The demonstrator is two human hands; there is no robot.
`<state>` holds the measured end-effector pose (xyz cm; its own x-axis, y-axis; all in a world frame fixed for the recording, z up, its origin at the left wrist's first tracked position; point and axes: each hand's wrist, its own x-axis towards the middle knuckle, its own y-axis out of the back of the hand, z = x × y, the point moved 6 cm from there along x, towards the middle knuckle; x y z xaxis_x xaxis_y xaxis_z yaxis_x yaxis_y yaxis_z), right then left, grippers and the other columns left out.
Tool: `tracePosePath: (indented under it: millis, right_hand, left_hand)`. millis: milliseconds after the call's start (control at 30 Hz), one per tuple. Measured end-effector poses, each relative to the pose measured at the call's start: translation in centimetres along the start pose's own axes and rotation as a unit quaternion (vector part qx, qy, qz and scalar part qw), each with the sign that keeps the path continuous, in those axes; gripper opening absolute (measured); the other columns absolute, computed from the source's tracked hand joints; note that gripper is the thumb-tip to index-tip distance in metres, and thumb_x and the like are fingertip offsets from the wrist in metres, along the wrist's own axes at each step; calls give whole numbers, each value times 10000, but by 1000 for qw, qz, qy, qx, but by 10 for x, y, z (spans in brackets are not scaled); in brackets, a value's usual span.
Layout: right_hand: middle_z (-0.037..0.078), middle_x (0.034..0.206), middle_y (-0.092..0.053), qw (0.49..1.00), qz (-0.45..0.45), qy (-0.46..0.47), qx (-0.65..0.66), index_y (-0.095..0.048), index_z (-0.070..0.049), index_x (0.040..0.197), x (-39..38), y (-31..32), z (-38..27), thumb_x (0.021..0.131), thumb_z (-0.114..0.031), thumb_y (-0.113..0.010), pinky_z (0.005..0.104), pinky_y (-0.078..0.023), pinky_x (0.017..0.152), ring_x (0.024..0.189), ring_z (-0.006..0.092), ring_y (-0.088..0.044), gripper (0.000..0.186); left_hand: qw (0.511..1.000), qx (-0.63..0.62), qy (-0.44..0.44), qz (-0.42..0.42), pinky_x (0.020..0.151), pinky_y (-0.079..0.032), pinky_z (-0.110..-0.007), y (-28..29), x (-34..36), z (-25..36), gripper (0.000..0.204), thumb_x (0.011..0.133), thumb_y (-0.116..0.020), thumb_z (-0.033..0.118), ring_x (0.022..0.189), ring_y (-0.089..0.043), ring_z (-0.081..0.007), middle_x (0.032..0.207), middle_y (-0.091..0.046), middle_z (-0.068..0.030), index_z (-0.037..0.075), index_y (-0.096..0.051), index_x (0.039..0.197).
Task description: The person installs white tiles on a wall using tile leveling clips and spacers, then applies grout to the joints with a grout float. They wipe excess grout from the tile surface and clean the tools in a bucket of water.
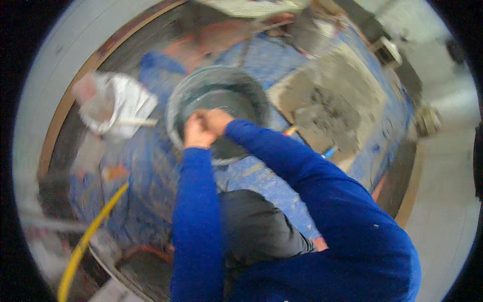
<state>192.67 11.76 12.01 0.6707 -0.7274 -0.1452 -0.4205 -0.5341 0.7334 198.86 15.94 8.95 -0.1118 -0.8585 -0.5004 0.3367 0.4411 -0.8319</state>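
Both arms in blue sleeves reach forward and down, meeting over the near rim of a round grey bucket (217, 95) standing on a blue floor sheet (266, 63). Left hand (197, 134) and right hand (218, 121) touch, fingers curled in close; motion blur hides what they grip. White bag (118, 105) lies left of bucket; mortar pile (329, 108) lies to the right; yellow hose (85, 241) runs lower left.

My bare hands, left (197, 133) and right (217, 121), meet over a smooth, glossy plastic bucket (176, 108) smeared grey. My sleeves (196, 211) are soft matt cloth. Beneath lies a blue plastic sheet (261, 60), dusty and crumpled. Far right, rough wet mortar (327, 100); left, a crinkled white plastic bag (126, 103); near left, a shiny yellow hose (83, 246).
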Motion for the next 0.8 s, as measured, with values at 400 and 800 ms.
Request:
tracePosePath:
  millis: [400,800]
  right_hand:
    - [242,1004,-744,990,106,-93,-24,-781,-36,964,11,4,12,835,-278,-646,515,-576,855,948,416,-727,306]
    - [272,1275,-637,863,12,147,-482,-683,75,1161,-69,29,-63,828,-196,-672,465,-481,1064,1218,361,-579,430]
  left_hand:
    - [988,96,-25,117,1102,-426,-519,9,11,10,478,1037,-502,388,1293,-555,-356,1370,-593,-190,27,-537,1349]
    - [943,316,-100,-19,830,-557,-423,-40,-7,3,347,963,-671,306,971,-697,-267,1088,-732,-99,-16,-688,1090]
